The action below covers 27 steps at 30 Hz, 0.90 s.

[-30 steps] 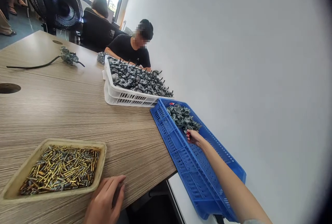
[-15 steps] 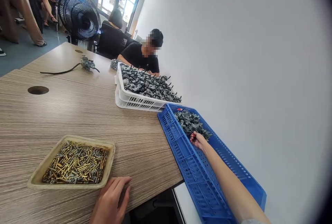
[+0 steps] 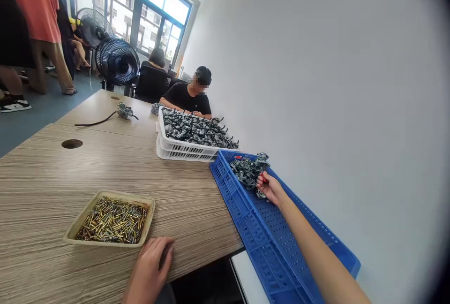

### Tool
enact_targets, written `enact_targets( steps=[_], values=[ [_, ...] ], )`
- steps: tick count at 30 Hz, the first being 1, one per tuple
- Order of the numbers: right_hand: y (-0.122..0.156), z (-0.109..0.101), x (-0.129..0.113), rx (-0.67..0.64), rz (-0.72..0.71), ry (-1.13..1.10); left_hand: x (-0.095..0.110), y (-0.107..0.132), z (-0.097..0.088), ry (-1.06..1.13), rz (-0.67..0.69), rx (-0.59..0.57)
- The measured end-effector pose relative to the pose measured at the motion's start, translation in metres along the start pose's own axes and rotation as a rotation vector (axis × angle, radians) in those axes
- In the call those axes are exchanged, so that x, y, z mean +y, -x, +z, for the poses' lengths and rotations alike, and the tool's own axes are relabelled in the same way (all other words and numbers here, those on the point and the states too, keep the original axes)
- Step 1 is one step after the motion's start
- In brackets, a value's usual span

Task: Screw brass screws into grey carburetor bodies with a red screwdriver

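My right hand (image 3: 270,187) reaches into a blue plastic crate (image 3: 281,247) that hangs over the table's right edge. Its fingers are closed on a grey metal part with a red bit, at the near side of a small pile of grey metal parts (image 3: 246,170). My left hand (image 3: 149,269) lies on the near edge of the wooden table (image 3: 105,172), fingers stretched out and holding nothing. Just to its left stands a tan tray (image 3: 105,244) filled with brass and steel pins (image 3: 112,222).
Two stacked white crates (image 3: 183,152) heaped with grey metal parts stand beyond the blue crate. A seated person in black (image 3: 188,99) works behind them. A carburettor with a cable (image 3: 123,110) and a round hole (image 3: 72,143) are on the table's left. Fans (image 3: 117,61) and standing people are at the back left.
My head has tilted up and more of the room shows. My right hand has closed on a part and lifted it slightly at the pile's edge. My left hand has stayed put.
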State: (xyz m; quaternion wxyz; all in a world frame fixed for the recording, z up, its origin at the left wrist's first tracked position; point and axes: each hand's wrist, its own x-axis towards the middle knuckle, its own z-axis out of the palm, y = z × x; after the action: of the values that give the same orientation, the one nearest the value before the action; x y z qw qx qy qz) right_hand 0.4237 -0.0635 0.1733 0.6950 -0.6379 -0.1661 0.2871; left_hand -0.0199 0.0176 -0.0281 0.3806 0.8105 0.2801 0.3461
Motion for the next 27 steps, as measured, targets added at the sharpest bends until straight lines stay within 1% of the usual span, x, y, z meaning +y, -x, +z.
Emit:
enact_targets(
  steps=[3,6,9,11,13,16,20,24,27],
  values=[
    [0.042,0.018,-0.011,-0.12,0.069,-0.108,0.001,-0.001,-0.001,0.016,0.0,-0.009],
    [0.093,0.037,-0.006,-0.239,0.138,-0.183,0.005,-0.001,-0.004,0.036,0.012,-0.003],
    [0.142,0.05,0.016,-0.344,0.222,-0.241,0.011,-0.001,-0.008,0.058,0.014,0.027],
    [0.168,0.055,0.038,-0.421,0.296,-0.281,0.014,-0.001,-0.01,0.082,0.008,0.048],
    [0.189,0.057,0.064,-0.482,0.36,-0.283,0.016,-0.001,-0.011,0.102,0.001,0.063],
    [0.207,0.058,0.105,-0.529,0.403,-0.207,0.018,0.001,-0.012,0.12,-0.004,0.089],
    [0.218,0.059,0.149,-0.552,0.425,-0.086,0.02,0.002,-0.012,0.152,-0.016,0.144],
    [0.221,0.063,0.175,-0.576,0.427,0.004,0.023,0.002,-0.012,0.139,-0.003,0.159],
    [0.227,0.073,0.19,-0.577,0.405,0.028,0.025,0.003,-0.013,0.113,-0.017,0.14]
  ],
)
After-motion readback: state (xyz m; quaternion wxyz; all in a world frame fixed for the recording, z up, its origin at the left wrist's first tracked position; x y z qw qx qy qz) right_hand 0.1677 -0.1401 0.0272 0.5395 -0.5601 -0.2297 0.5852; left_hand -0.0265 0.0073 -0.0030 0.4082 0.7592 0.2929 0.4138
